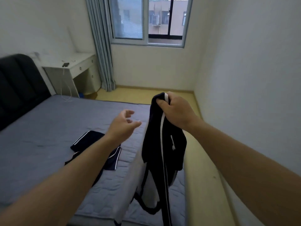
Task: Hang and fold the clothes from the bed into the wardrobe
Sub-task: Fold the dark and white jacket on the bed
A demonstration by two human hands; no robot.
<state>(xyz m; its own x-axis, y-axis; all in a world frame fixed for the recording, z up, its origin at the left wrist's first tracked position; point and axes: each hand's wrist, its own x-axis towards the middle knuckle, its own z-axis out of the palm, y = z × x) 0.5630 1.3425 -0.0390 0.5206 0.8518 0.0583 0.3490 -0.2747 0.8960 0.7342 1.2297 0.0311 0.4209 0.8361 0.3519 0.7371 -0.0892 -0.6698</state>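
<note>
My right hand [175,111] grips the top of a dark navy garment with a white stripe [161,144], which hangs down over the bed's right edge. My left hand [124,124] hovers to its left with fingers loosely spread, holding nothing. Under my left forearm, dark navy shorts with white trim [88,139] lie flat on the grey-blue bed [48,128]. The wardrobe is out of view.
A dark padded headboard [17,88] stands at the left. A white desk [75,69] with a small dark object and a dangling white cable sits by the curtain [101,46] and window. A narrow strip of yellow floor [200,185] runs between bed and right wall.
</note>
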